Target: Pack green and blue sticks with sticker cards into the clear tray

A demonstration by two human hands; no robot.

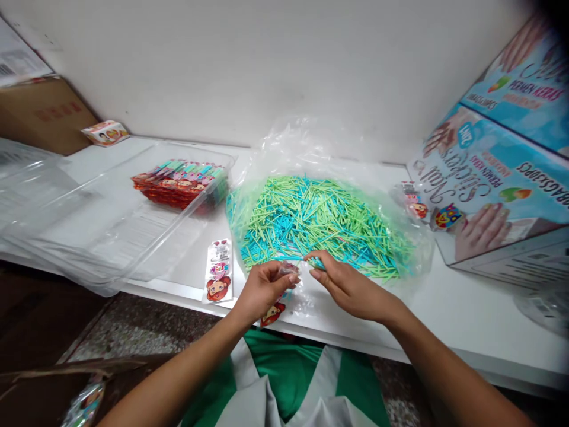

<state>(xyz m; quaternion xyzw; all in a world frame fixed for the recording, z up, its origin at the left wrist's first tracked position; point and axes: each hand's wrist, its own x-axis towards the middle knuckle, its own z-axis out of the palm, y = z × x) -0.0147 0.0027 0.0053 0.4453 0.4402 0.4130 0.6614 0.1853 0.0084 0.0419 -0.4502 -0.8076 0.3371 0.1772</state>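
My left hand (269,287) is closed on a small clear printed packet (272,314), whose red-haired cartoon shows below my fingers. My right hand (340,281) pinches a few thin blue and green sticks (316,263). One blue stick (288,258) stretches from those fingers toward the packet's top; whether it is inside I cannot tell. Just beyond both hands, a heap of green and blue sticks (320,219) lies in an open clear plastic bag (293,145). To the left of my left hand, another printed packet (218,273) lies flat near the table edge.
A clear plastic tray (128,237) at left holds a stack of filled packets (180,184). Blue printed cartons (498,178) stand at right, with small wrappers beside them. A brown cardboard box (42,115) and a small carton (105,133) are at the back left.
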